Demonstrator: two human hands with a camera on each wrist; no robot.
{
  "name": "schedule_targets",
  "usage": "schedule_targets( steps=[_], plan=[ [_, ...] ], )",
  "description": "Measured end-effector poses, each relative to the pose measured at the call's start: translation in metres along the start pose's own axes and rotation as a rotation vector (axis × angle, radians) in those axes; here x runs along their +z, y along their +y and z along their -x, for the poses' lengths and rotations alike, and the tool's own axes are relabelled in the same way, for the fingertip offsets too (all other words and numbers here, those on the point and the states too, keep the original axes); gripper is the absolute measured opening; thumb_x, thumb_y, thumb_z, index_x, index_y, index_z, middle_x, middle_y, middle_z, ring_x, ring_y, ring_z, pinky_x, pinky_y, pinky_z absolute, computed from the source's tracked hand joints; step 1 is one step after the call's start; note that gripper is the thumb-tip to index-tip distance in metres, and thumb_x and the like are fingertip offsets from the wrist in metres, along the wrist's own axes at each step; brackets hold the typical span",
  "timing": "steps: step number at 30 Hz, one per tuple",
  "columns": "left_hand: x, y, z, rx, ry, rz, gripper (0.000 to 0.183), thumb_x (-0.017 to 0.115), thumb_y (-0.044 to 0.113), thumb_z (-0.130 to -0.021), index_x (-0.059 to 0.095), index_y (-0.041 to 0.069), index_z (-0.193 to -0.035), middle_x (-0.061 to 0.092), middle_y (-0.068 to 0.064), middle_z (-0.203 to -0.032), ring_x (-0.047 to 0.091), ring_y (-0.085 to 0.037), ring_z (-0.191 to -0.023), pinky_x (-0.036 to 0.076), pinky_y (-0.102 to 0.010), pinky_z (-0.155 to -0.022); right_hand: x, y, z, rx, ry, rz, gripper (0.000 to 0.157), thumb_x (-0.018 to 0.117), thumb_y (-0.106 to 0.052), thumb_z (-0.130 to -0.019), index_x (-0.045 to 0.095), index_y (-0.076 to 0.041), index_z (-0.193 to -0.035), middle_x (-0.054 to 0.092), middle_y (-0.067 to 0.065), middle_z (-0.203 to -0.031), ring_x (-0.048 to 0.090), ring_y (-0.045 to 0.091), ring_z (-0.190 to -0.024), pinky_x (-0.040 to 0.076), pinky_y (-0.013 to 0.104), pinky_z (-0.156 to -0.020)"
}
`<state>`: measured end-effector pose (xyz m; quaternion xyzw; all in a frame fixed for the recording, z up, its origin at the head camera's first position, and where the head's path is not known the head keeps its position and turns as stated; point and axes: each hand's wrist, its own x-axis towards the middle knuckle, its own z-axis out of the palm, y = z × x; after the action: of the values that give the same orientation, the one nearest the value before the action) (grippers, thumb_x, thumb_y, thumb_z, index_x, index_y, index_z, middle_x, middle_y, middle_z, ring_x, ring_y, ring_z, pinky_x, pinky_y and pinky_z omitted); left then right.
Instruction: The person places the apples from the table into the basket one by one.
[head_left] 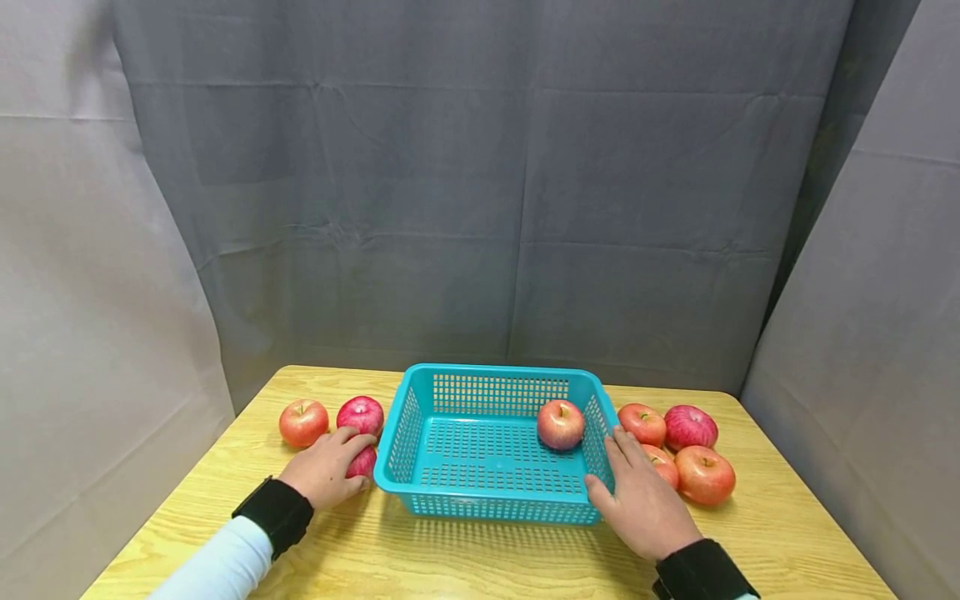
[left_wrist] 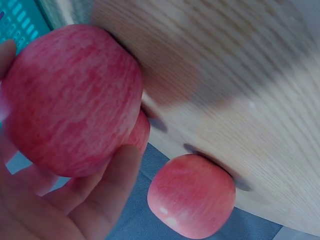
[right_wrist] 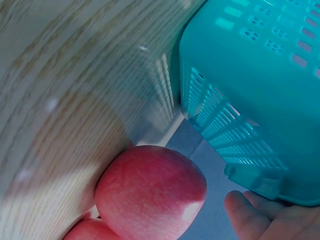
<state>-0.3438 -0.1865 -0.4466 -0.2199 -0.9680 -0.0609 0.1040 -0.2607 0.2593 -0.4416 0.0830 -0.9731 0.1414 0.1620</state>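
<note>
My left hand [head_left: 326, 471] curls its fingers round a dark red apple [left_wrist: 72, 100], low over the table at the left of the turquoise basket [head_left: 480, 506]. In the head view, a second dark red apple [head_left: 360, 413] sits just beyond these fingers, and a lighter red apple [head_left: 303, 422] lies farther left. Inside the basket, toward its right side, rests one red apple [head_left: 560, 424]. Against the basket's right rim lies my right hand [head_left: 647, 508], fingers extended. The right wrist view shows its fingertips [right_wrist: 242, 212] at the rim.
Right of the basket, several apples sit close together, among them a dark red one [head_left: 691, 427] and a large light red one [head_left: 705, 476]. They are close beside my right hand. The wooden table [head_left: 465, 567] ends at a grey curtain [head_left: 450, 208] behind.
</note>
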Motion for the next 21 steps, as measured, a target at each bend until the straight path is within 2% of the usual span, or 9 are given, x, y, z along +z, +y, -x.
schedule_targets(
  steps=[6, 12, 21],
  plan=[
    [-0.003, -0.001, -0.001, -0.001, 0.015, 0.005, 0.058, 0.079, 0.036, -0.072, 0.058, 0.020, -0.125, 0.055, -0.007, -0.119, 0.052, -0.031, -0.098, 0.054, -0.051, -0.078, 0.000, 0.000, -0.001, 0.012, -0.025, 0.007, 0.080, 0.039, -0.060, -0.095, 0.036, 0.005, -0.141, 0.025, 0.022, -0.150, 0.019, 0.035, -0.135, 0.032, 0.058, -0.103],
    [-0.016, 0.000, -0.003, -0.005, 0.038, 0.003, 0.060, 0.078, 0.037, -0.074, 0.056, 0.020, -0.128, 0.054, -0.008, -0.122, 0.053, -0.031, -0.097, 0.054, -0.052, -0.075, -0.001, 0.000, -0.001, 0.009, -0.028, 0.005, 0.080, 0.038, -0.061, -0.095, 0.036, 0.005, -0.140, 0.026, 0.022, -0.149, 0.019, 0.035, -0.135, 0.032, 0.059, -0.103],
    [-0.036, -0.002, -0.010, 0.063, 0.097, -0.006, 0.054, 0.074, 0.034, -0.077, 0.059, 0.014, -0.125, 0.056, -0.012, -0.117, 0.054, -0.032, -0.095, 0.053, -0.053, -0.076, 0.000, 0.001, -0.001, -0.005, -0.013, -0.010, 0.080, 0.038, -0.060, -0.095, 0.037, 0.006, -0.140, 0.026, 0.022, -0.149, 0.019, 0.035, -0.135, 0.032, 0.059, -0.103]
  ],
)
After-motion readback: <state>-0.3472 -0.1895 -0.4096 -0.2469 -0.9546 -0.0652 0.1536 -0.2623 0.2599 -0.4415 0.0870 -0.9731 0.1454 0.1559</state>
